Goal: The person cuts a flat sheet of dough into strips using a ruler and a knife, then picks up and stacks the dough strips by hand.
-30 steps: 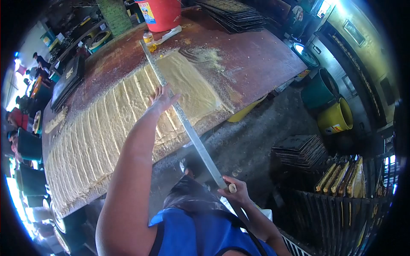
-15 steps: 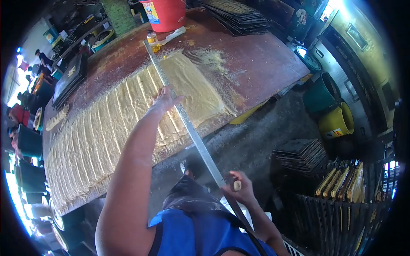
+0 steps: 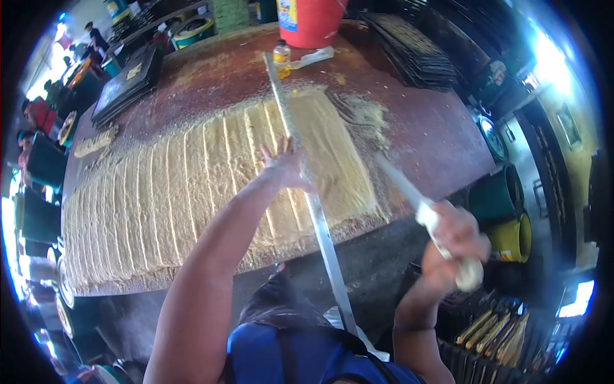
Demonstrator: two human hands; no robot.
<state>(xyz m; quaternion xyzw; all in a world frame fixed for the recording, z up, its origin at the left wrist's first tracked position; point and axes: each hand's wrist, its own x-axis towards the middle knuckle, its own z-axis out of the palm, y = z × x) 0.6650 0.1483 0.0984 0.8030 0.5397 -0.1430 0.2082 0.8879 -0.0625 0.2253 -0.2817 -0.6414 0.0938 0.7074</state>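
A wide sheet of pale dough (image 3: 192,166), marked by many parallel cut lines on its left part, covers much of the reddish table (image 3: 441,134). Across it lies a long metal straightedge (image 3: 323,240), its near end reaching past the table edge toward my body. My left hand (image 3: 286,168) presses on the straightedge with fingers spread. Raised over the right side, my right hand (image 3: 451,243) is closed round the pale handle of a long-bladed knife (image 3: 403,182). The blade points toward the dough's right edge and is blurred.
A red bucket (image 3: 310,22), a small bottle (image 3: 281,57) and stacked dark trays (image 3: 416,51) stand at the table's far side. More trays (image 3: 131,83) lie at the far left. Yellow (image 3: 511,238) and green (image 3: 495,192) tubs stand right. People (image 3: 96,40) appear far left.
My right hand has risen from the straightedge's near end, and the knife's blade now shows in it. The view has turned, and the straightedge stands steeper, with my left hand still on it.
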